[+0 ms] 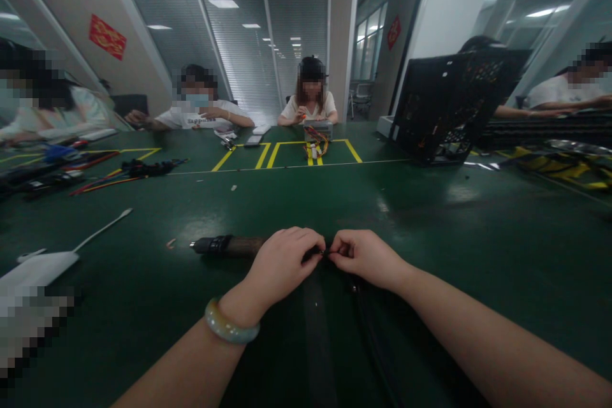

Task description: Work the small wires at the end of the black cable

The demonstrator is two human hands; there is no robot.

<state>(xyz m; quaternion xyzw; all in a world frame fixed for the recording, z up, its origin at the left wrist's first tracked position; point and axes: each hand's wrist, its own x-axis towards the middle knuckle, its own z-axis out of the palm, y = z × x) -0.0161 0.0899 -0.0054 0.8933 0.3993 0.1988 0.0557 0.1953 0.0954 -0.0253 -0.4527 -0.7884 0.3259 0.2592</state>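
In the head view, the bare left hand (285, 260) and bare right hand (367, 259) pinch a small, thin black piece (326, 252) between them over the dark-green tabletop (191, 325), right of a black-and-brown cylindrical tool (224, 245).

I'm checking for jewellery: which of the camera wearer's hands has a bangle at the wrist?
The left hand; a pale bangle circles its wrist. The right hand has none.

1. A black computer case (425, 108) stands near the far edge of the desk (268, 201), on the right.
2. A grey box (327, 128) with coloured wires (319, 134) sits by the far edge.
3. Dark cables (148, 167) lie toward the left edge.
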